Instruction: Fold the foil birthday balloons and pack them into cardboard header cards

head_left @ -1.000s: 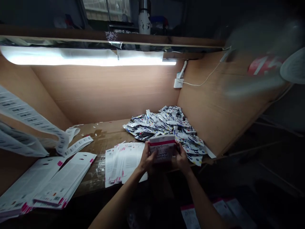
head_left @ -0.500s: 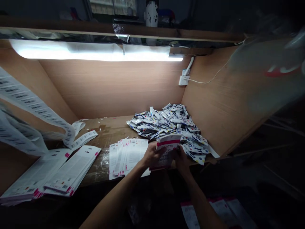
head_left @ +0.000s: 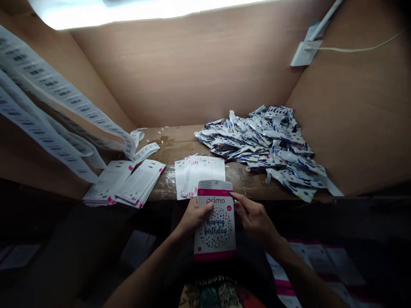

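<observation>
As the person sat at the bench, a white prima birthday card (head_left: 215, 226) stood upright between the two hands, its lower end reaching down past them toward a printed shirt (head_left: 218, 296). The left hand (head_left: 194, 217) gripped the card's left edge, with the fingers closed over its face just below the pink band. The right hand (head_left: 255, 220) was at the opposite edge, its thumb and forefinger pinched together at the upper right corner; whether they held anything more than the card could not be told. Down to the right lay more cards (head_left: 316, 266), overlapping one another. Just beyond the card, a fanned stack of white printed sheets (head_left: 199, 173) rested on a worn wooden bench (head_left: 180, 144). Two further stacks (head_left: 139, 182) sat to the left, beneath hanging strips of barcode labels (head_left: 48, 96). To the right rose a heap of printed foil wrappers (head_left: 261, 143), against tan panel walls (head_left: 180, 72) carrying a white power socket (head_left: 303, 53) and a cable (head_left: 353, 49).
</observation>
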